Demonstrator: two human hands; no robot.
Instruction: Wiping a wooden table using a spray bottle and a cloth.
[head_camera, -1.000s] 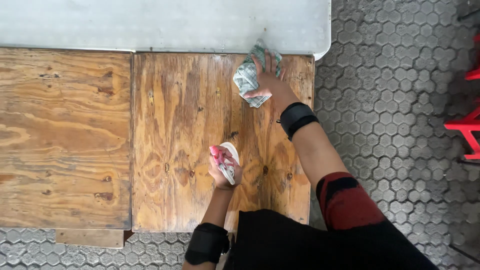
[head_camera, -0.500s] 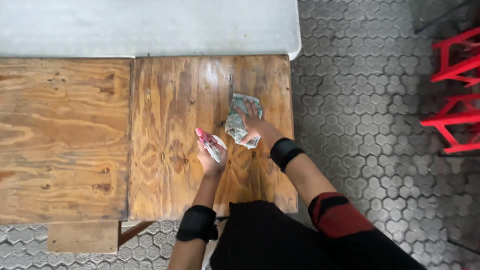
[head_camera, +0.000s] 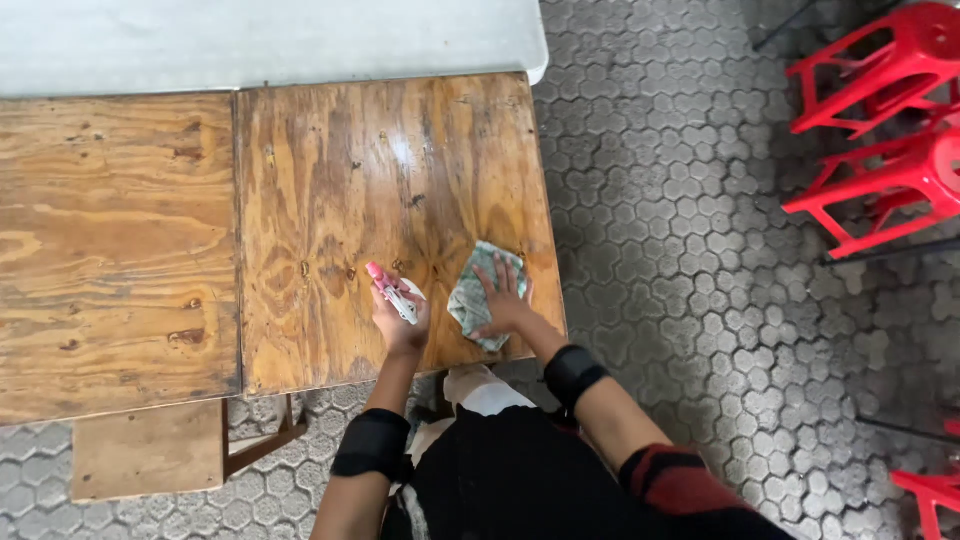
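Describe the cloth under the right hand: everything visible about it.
The cloth is a crumpled rag, pale with a greenish-grey printed pattern, soft woven fabric by its look. It lies bunched and flattened on the glossy wooden tabletop, near its front right corner. The right hand presses on it with fingers spread, covering its middle; its edges stick out around the hand. Nothing else touches it.

Two plywood tabletops (head_camera: 120, 240), pale grey table (head_camera: 270, 40), hexagon-tiled floor (head_camera: 680, 300), red stools (head_camera: 880, 120)

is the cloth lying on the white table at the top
No, the cloth lies flat under the right hand on the wooden table, near its right edge.
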